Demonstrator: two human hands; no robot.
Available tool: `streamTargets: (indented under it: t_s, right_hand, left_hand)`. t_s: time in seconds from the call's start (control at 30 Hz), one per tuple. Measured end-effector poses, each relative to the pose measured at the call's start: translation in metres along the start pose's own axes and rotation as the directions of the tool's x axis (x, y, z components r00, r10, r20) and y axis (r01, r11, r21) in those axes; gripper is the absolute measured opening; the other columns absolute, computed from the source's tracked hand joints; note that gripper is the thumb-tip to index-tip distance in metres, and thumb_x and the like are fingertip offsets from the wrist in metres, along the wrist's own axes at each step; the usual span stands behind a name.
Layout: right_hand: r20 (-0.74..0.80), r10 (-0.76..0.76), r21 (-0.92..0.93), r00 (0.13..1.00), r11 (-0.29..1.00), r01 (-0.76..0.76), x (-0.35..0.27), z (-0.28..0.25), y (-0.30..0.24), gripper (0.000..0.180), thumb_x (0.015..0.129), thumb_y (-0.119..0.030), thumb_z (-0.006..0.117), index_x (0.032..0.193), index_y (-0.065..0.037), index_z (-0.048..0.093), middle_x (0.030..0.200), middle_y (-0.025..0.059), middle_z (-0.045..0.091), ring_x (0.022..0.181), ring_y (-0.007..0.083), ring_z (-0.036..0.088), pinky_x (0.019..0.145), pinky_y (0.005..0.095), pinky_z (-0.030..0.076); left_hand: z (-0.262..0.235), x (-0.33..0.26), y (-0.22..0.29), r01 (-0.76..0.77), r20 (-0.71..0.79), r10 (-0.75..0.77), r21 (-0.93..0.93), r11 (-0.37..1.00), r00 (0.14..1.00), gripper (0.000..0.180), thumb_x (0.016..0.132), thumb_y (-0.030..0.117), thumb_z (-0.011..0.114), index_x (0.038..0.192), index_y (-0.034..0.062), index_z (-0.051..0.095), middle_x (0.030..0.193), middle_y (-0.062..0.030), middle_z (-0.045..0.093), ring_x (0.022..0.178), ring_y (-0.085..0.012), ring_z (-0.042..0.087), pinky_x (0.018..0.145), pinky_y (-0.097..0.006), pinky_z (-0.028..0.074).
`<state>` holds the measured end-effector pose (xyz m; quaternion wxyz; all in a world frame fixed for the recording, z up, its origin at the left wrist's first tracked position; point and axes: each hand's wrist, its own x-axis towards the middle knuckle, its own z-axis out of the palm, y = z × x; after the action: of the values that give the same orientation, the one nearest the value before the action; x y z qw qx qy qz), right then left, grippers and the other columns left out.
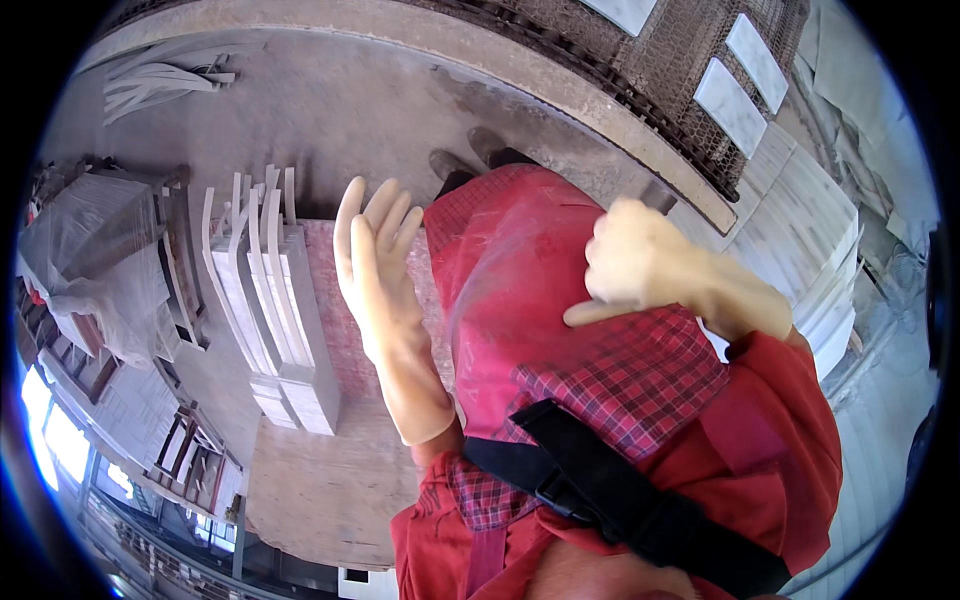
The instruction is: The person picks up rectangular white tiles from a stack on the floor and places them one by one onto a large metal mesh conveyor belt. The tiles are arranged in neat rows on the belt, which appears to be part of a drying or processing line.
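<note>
My left hand (377, 265), in a cream rubber glove, is raised beside the red apron (510, 250) with its fingers stretched and spread. Nothing lies in it. On the right, my right hand (635, 255) wears a matching glove and is held over the apron's other side. Its fingers are curled in and the thumb sticks out toward the apron; nothing shows in its grip. Left of my left hand stands a stack of pale stone-like slabs (300, 340), with several thin strips (270, 235) on top.
A conveyor with a mesh belt (660, 60) crosses the upper right, carrying several white tiles (730, 105). White slabs (800, 240) are stacked at the right. A plastic-wrapped pile (100, 250) stands at the left. Loose strips (165, 85) lie on the floor. A wooden board (320, 490) is lower left.
</note>
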<state>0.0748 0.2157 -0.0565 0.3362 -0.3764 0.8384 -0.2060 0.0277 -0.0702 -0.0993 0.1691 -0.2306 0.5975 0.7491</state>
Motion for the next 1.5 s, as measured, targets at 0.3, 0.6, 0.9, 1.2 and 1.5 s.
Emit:
streamTargets:
  t_s: [0.3, 0.6, 0.9, 1.2, 1.5]
  right_hand:
    - [0.279, -0.015, 0.005, 0.96, 1.0, 0.014, -0.023, -0.013, -0.002, 0.062, 0.108, -0.055, 0.051, 0.068, -0.017, 0.078, 0.073, 0.0074, 0.076, 0.079, 0.0319, 0.075, 0.074, 0.0462, 0.053]
    - [-0.365, -0.013, -0.113, 0.931, 0.993, -0.03, 0.035, -0.045, 0.044, 0.046, 0.094, -0.033, 0.073, 0.056, -0.009, 0.065, 0.056, 0.0164, 0.053, 0.055, 0.0404, 0.055, 0.06, 0.0507, 0.039]
    - [-0.175, -0.233, -0.129, 0.957, 0.969, 0.212, 0.206, -0.117, -0.019, 0.023, 0.088, -0.021, 0.079, 0.106, -0.008, 0.074, 0.075, 0.0147, 0.068, 0.07, 0.0387, 0.068, 0.066, 0.0488, 0.052]
    - [-0.071, -0.274, -0.189, 0.959, 0.948, 0.257, 0.329, -0.182, -0.11, 0.039, 0.084, -0.012, 0.083, 0.12, -0.003, 0.074, 0.091, 0.0198, 0.074, 0.083, 0.0443, 0.071, 0.074, 0.051, 0.054]
    - [0.314, 0.079, -0.163, 0.946, 0.986, -0.028, 0.501, -0.163, -0.178, 0.041, 0.085, -0.016, 0.082, 0.124, -0.006, 0.075, 0.097, 0.0206, 0.078, 0.089, 0.0445, 0.074, 0.08, 0.0495, 0.059]
  left_hand:
    - [0.001, -0.002, -0.004, -0.007, -0.033, 0.007, -0.024, 1.0, 0.999, 0.064, 0.116, 0.036, 0.055, 0.163, -0.0054, 0.041, 0.151, -0.0359, 0.057, 0.142, -0.0456, 0.059, 0.119, -0.054, 0.05]
    - [-0.069, -0.006, -0.006, -0.052, -0.267, -0.014, -0.239, 0.97, 0.964, 0.057, 0.112, 0.032, 0.063, 0.159, 0.001, 0.05, 0.149, -0.0276, 0.064, 0.138, -0.0371, 0.064, 0.116, -0.048, 0.054]
    - [-0.197, -0.011, 0.036, -0.123, -0.506, -0.103, -0.393, 0.911, 0.857, 0.059, 0.112, 0.035, 0.063, 0.162, 0.0064, 0.05, 0.153, -0.0224, 0.062, 0.142, -0.0361, 0.06, 0.121, -0.048, 0.048]
    - [-0.429, 0.016, 0.026, -0.13, -0.698, -0.278, -0.471, 0.873, 0.659, 0.059, 0.111, 0.038, 0.066, 0.161, 0.0106, 0.051, 0.151, -0.0225, 0.064, 0.138, -0.0373, 0.063, 0.114, -0.05, 0.053]
    - [-0.779, 0.062, -0.072, 0.7, -0.962, -0.149, 0.056, 0.712, 0.229, 0.079, 0.088, 0.039, 0.085, 0.152, 0.0028, 0.055, 0.143, -0.025, 0.065, 0.136, -0.0404, 0.061, 0.115, -0.053, 0.048]
